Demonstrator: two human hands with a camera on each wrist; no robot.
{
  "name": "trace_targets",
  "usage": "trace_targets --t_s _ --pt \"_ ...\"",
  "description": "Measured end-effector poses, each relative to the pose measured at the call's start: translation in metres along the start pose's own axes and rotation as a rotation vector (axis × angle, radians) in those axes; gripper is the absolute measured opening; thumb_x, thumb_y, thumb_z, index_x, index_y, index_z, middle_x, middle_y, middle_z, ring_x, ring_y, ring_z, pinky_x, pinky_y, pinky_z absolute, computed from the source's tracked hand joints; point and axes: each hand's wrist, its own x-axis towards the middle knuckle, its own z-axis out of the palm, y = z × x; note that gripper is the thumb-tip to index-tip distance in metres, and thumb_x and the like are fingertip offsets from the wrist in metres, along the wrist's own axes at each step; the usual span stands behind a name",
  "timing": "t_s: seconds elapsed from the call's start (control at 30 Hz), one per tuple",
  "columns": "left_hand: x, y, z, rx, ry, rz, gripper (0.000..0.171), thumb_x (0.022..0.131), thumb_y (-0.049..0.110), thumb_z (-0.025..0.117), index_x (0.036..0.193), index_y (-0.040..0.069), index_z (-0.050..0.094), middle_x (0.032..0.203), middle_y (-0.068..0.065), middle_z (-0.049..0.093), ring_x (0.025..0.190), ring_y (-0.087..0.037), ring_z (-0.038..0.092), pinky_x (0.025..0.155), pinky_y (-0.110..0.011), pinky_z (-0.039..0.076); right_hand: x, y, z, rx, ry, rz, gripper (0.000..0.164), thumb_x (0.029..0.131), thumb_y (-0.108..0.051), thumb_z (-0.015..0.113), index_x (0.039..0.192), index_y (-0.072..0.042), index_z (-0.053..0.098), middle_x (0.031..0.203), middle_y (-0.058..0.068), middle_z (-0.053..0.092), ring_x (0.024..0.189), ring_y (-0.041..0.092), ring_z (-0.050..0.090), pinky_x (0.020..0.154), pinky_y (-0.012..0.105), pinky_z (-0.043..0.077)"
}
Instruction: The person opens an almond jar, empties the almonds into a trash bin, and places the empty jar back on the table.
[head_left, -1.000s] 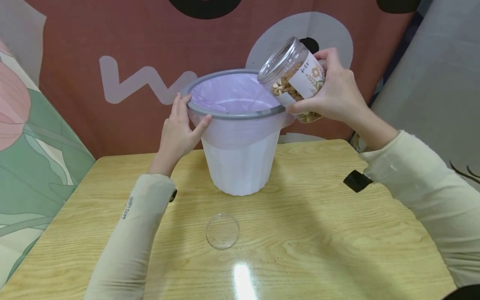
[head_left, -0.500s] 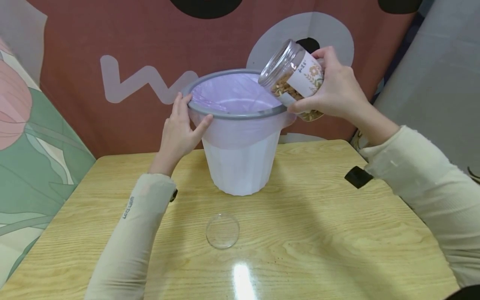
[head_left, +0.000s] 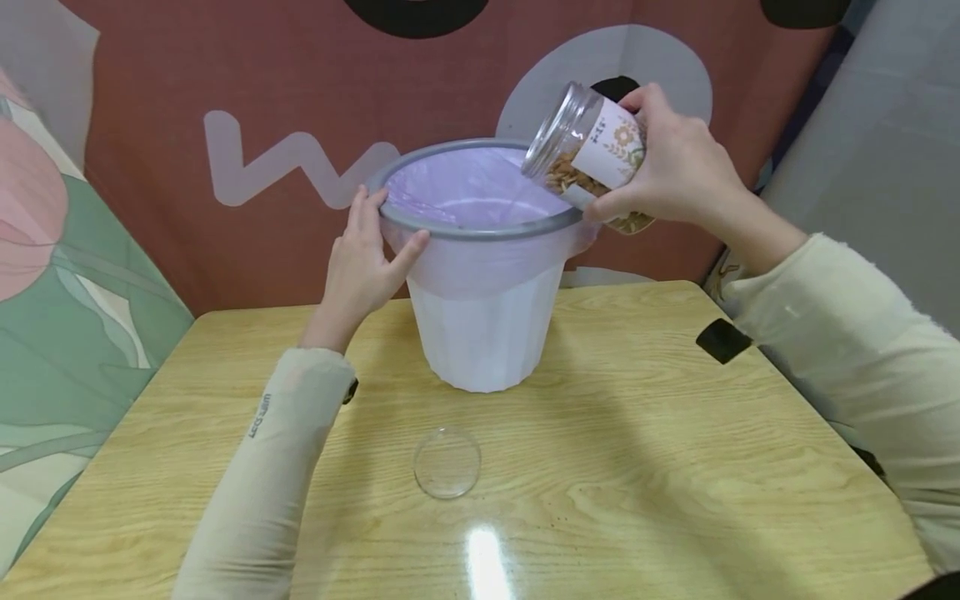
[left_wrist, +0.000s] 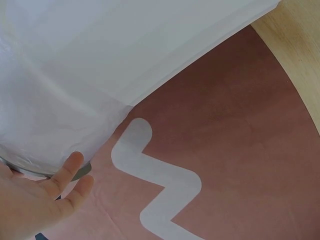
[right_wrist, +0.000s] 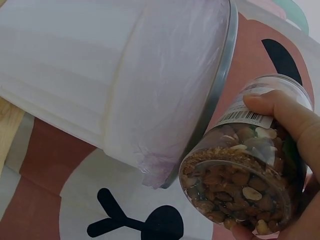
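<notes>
My right hand point(head_left: 678, 162) grips a clear plastic jar point(head_left: 588, 150), its thumb near the base and fingers across the top side. The jar has a white flowered label and no lid on its mouth. It is tilted with the mouth pointing left over the bin's right rim. Brown nuts and pale pieces point(right_wrist: 235, 187) lie in the jar's lower part and base in the right wrist view. My left hand point(head_left: 363, 267) rests against the left of the grey rim of a white bin point(head_left: 483, 325), fingers spread and fairly straight. A purple bag point(head_left: 472, 183) lines the bin and folds over its rim.
A round clear lid point(head_left: 447, 463) lies on the wooden table point(head_left: 637, 467) in front of the bin. Close behind the table hangs a red-brown printed cloth point(head_left: 300, 75). A black tab point(head_left: 723, 341) hangs below the right sleeve.
The jar has tipped slightly further and shifted a little right, its mouth turning down toward the bin. The right forearm has risen slightly. My left hand stays at the rim.
</notes>
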Motion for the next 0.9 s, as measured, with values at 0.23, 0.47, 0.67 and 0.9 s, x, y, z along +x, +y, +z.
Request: trace_targets --t_s 0.23,0.47,0.67,0.9 --pt "0.0 0.002 0.001 0.005 -0.002 -0.01 0.083 0.082 0.063 0.039 0.14 0.007 0.02 0.147 -0.016 0.009 0.115 -0.043 0.036 0.09 -0.054 0.029 0.005 -0.002 -0.003 -0.073 -0.016 -0.028 0.098 0.059 -0.04 0.079 0.135 -0.015 0.023 0.108 0.017 0.047 0.09 0.033 0.047 0.064 0.042 0.037" --pt "0.001 0.002 0.001 0.005 0.004 -0.003 0.083 0.082 0.063 0.038 0.14 0.006 0.021 0.146 -0.017 0.009 0.113 -0.043 0.038 0.088 -0.054 0.03 0.01 -0.005 -0.003 -0.132 -0.015 -0.057 0.097 0.058 -0.032 0.079 0.136 -0.014 0.024 0.106 0.018 0.047 0.094 0.033 0.043 0.067 0.043 0.035" --pt "0.001 0.002 0.001 0.004 0.001 -0.006 0.082 0.082 0.062 0.039 0.14 0.006 0.02 0.146 -0.016 0.009 0.117 -0.042 0.035 0.09 -0.054 0.029 0.013 -0.009 -0.001 -0.164 -0.017 -0.077 0.097 0.058 -0.029 0.08 0.136 -0.013 0.025 0.106 0.018 0.046 0.094 0.034 0.043 0.07 0.044 0.034" --pt "0.0 0.002 0.001 -0.006 0.009 -0.002 0.082 0.083 0.062 0.039 0.14 0.006 0.021 0.146 -0.016 0.009 0.118 -0.041 0.034 0.091 -0.054 0.029 0.014 -0.013 -0.003 -0.194 -0.015 -0.103 0.095 0.059 -0.029 0.08 0.135 -0.01 0.027 0.108 0.018 0.046 0.095 0.035 0.042 0.072 0.046 0.034"
